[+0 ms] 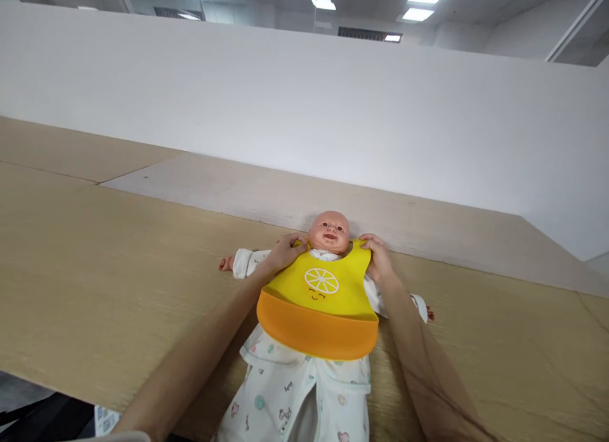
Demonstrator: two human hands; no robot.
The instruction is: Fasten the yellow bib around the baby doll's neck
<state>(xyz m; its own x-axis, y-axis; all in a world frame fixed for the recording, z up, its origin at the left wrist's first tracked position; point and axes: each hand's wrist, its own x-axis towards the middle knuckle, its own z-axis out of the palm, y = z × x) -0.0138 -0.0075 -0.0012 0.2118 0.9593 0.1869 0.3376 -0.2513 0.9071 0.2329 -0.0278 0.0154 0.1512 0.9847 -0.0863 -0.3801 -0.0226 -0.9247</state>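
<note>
A baby doll [328, 231] in white patterned pyjamas lies on its back on a wooden table [95, 264], head pointing away from me. A yellow silicone bib [321, 302] with an orange catch pocket and a lemon face covers its chest. My left hand [285, 250] pinches the bib's left neck strap beside the doll's chin. My right hand [375, 255] grips the right neck strap by the doll's shoulder. Both hands have their fingers curled closed on the straps.
A white partition wall [304, 112] runs along the far edge of the table. The table's near edge [57, 382] falls off at the lower left, with dark floor below. Ceiling lights show above the wall.
</note>
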